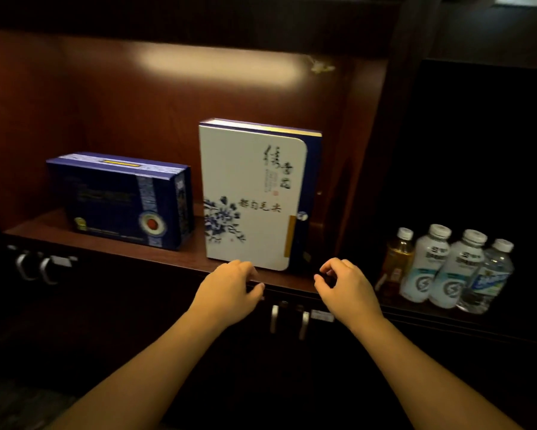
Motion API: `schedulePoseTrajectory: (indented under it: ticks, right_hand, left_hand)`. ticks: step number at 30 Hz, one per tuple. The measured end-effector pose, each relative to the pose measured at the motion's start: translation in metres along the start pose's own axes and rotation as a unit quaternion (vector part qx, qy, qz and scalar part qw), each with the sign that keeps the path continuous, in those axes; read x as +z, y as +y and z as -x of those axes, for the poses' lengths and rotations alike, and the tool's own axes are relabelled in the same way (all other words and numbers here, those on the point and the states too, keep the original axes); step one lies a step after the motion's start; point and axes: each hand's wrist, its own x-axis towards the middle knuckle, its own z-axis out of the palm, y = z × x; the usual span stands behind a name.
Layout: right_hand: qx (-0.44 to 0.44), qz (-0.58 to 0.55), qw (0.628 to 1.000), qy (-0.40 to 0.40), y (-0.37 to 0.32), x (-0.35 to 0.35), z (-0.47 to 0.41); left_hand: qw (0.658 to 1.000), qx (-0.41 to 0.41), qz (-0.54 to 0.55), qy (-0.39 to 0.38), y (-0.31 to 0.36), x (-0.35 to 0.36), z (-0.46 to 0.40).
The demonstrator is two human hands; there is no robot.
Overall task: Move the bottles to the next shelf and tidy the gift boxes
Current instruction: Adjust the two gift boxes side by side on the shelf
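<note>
Item: white gift box [251,197], upright, blue floral print, at the front lip of the lit shelf [112,243] — lower front corners right beside both hands. Left hand [230,293] and right hand [347,290]: empty, fingers loosely curled, half spread, at or just short of the box's base (contact not clear through blur).

Item: blue gift box [121,201], lower, set further back and to the left, narrow gap to the white one.

Item: four bottles [447,268] — one amber, two white, one clear — upright in a touching row in the dark adjoining bay to the right; moving step likely done.

Step in hand, by judgement: squaring the white box. Best gripped low on both side edges, slid back rather than lifted, front face lined up with the blue box.

Clearances: ample room behind and above; upright partition [354,169] near the right edge; front lip the tipping risk.
</note>
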Motion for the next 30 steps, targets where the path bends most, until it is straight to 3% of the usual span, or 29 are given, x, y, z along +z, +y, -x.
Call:
schedulePoseTrajectory:
  ticks: [5, 10, 20, 30]
  right_hand:
    - [-0.040, 0.017, 0.999, 0.005, -0.061, 0.021, -0.013]
    - [-0.019, 0.007, 1.000, 0.024, -0.084, 0.025, -0.038]
    - [0.153, -0.107, 0.981, 0.056, -0.057, 0.045, -0.106]
    - [0.207, -0.159, 0.965, 0.020, -0.036, 0.078, -0.148]
  left_hand:
    - [0.999, -0.020, -0.037, 0.028, -0.052, -0.048, 0.000]
    - [0.998, -0.056, -0.005, 0.041, -0.078, -0.073, -0.028]
    - [0.990, -0.113, 0.039, 0.080, -0.094, -0.039, -0.100]
    - [0.969, -0.193, 0.134, 0.073, -0.117, -0.007, -0.149]
